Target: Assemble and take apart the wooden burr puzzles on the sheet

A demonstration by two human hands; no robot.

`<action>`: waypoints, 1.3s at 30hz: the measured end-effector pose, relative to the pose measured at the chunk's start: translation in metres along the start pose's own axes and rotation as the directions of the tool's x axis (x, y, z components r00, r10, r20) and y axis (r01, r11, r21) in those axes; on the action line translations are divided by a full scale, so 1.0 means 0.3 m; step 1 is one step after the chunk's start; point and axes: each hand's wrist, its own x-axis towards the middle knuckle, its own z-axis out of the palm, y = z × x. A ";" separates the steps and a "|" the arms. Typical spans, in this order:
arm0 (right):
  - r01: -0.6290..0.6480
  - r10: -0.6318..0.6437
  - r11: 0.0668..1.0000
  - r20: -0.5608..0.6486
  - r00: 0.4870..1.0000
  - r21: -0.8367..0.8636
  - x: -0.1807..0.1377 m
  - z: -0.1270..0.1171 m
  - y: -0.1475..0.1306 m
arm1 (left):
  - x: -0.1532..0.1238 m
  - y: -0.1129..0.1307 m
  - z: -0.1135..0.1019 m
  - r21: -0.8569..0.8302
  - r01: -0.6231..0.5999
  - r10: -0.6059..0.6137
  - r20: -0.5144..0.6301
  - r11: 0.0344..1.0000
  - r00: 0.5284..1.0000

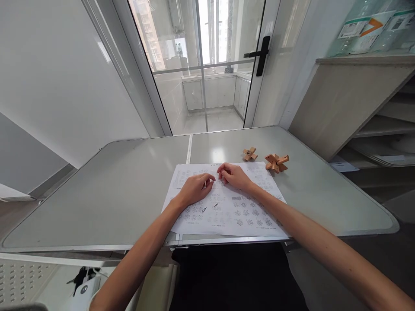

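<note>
A large white printed sheet [223, 216] with rows of small diagrams lies on the table. My left hand [196, 188] rests on its upper middle, fingers loosely bent and apart, with nothing visible in them. Just to the right, my right hand [236, 176] lies near the sheet's top edge, its fingers curled but apart and holding nothing I can see. A small gap separates the two hands. Beyond the sheet's top right stands a small wooden burr puzzle [250, 153]. A larger wooden interlocking puzzle [276, 163] sits to its right, near the sheet's corner.
The pale folding table [97, 203] has a seam down its middle. Behind it is a glass door [220, 95] with a black handle [261, 56]. A shelf unit [359, 95] at the right carries wrapped plastic bottles [376, 30]. Keys [82, 278] lie below the table at left.
</note>
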 end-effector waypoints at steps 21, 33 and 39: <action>-0.020 0.020 1.000 0.008 1.000 0.000 -0.004 -0.001 -0.012 | -0.002 -0.003 0.002 -0.004 0.007 -0.007 0.006 1.000 1.000; -0.005 0.005 1.000 0.017 1.000 0.000 0.001 -0.001 0.007 | -0.003 0.002 -0.001 -0.002 0.006 -0.006 0.009 1.000 1.000; 0.003 -0.003 1.000 0.011 1.000 -0.004 0.001 0.000 0.009 | -0.002 0.003 -0.002 0.000 0.001 -0.001 0.009 1.000 1.000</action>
